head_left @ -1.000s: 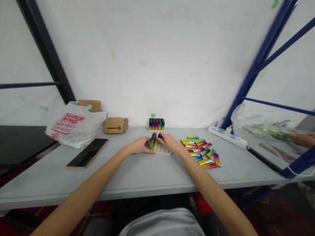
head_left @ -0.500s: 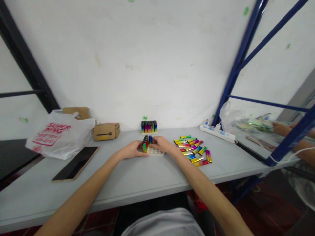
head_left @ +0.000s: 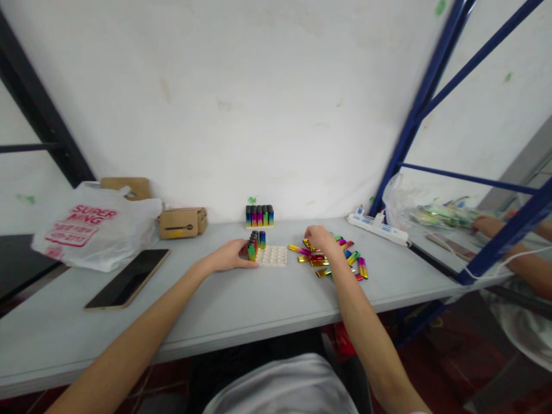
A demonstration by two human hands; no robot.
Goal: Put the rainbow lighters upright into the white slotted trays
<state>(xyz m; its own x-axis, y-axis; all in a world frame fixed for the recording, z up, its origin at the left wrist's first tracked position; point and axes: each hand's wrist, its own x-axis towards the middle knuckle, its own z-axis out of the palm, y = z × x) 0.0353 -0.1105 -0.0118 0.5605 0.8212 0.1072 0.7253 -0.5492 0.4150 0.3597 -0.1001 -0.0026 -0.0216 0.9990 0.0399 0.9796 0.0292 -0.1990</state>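
My left hand [head_left: 235,255] grips the left end of a white holed tray [head_left: 276,256], thumb at the front corner and fingers behind. Several upright shiny multicoloured lighters [head_left: 252,250] with dark tops stand in a row along the tray's left side, and a blue one [head_left: 262,240] is in the back row. The remaining holes to the right are bare. To the right of the tray, my right hand [head_left: 319,237] is over a loose pile of lighters [head_left: 321,262], its fingers curled down and pinched at a yellow one; the fingertips are partly hidden.
Behind the tray stands a second block of upright lighters [head_left: 259,215]. On the left are a phone [head_left: 129,279], a white plastic bag [head_left: 99,227] and a cardboard box [head_left: 183,223]. A power strip [head_left: 379,227] lies back right beside the blue rack [head_left: 407,126]. Another person's arm [head_left: 528,261] shows far right.
My right hand has moved right from the tray to the loose pile, and some lighters there have shifted. My left hand stays at the tray's left end.
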